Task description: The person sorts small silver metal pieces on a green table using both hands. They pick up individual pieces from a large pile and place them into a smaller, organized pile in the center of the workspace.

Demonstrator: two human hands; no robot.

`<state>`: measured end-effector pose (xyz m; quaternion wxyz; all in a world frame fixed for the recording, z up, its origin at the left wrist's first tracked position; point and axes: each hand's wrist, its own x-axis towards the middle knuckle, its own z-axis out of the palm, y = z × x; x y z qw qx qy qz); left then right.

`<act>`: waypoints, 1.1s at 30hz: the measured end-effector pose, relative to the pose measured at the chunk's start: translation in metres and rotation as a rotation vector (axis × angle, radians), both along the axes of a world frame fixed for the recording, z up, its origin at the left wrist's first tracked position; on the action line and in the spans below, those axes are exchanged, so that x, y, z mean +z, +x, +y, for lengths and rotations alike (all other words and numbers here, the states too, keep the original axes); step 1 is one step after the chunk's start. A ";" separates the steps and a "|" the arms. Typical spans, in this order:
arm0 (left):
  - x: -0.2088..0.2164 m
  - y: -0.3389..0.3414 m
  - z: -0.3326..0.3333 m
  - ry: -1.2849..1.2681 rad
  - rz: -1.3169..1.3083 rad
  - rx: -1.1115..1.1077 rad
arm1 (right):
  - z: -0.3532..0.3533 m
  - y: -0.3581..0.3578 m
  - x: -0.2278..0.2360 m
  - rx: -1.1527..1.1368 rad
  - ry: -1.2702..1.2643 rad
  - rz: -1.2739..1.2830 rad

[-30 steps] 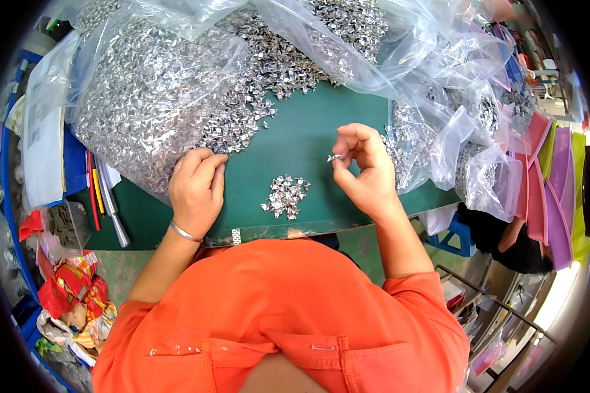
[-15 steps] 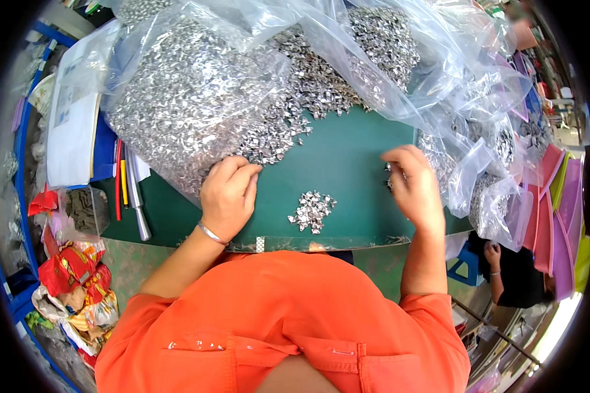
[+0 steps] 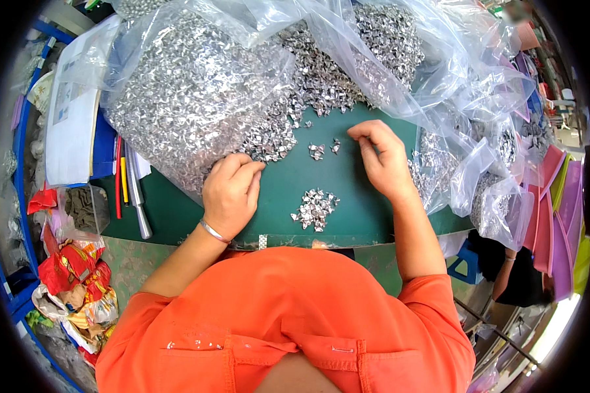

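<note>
At the near edge of a large heap of small shiny metal parts point(image 3: 269, 139), my left hand point(image 3: 231, 190) rests on the green tabletop. Its thumb and fingertips are pressed together; whatever they hold, if anything, is hidden. Over the table to the right, my right hand point(image 3: 383, 157) has half-bent fingers, the thumb apart from the index finger, and nothing visible between them. Just left of its fingertips lie two little clusters of parts point(image 3: 316, 152). A small separate pile of parts point(image 3: 315, 209) sits near the table's front edge, between my hands.
Clear plastic bags point(image 3: 196, 92) cover much of the heap, with another filled bag point(image 3: 491, 206) at the right. A folder point(image 3: 75, 118), pens point(image 3: 124, 183) and a plastic box point(image 3: 88, 209) are on the left. Pink and purple bins point(image 3: 554, 223) and another person's arm point(image 3: 503, 275) appear at right.
My right hand has moved left and away from me, from the bag on the right toward the table's middle. Small clusters of parts now lie beside its fingertips. My left hand has barely moved.
</note>
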<state>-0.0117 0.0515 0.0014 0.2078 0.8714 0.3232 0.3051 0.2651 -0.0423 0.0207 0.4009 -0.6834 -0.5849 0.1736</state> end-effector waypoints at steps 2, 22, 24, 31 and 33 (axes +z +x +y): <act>0.000 0.000 0.001 -0.001 -0.007 -0.009 | -0.005 -0.001 -0.006 -0.098 -0.006 0.025; 0.000 0.000 0.001 -0.004 -0.002 -0.012 | -0.027 -0.014 -0.002 0.128 0.091 -0.040; 0.000 0.000 0.001 0.008 0.000 -0.008 | -0.028 -0.011 -0.004 -0.040 0.102 -0.020; 0.000 0.001 0.001 0.008 0.000 -0.012 | -0.021 -0.043 -0.017 0.031 0.063 -0.041; 0.001 0.001 0.002 0.018 -0.003 -0.012 | -0.023 -0.044 -0.019 0.020 0.062 -0.001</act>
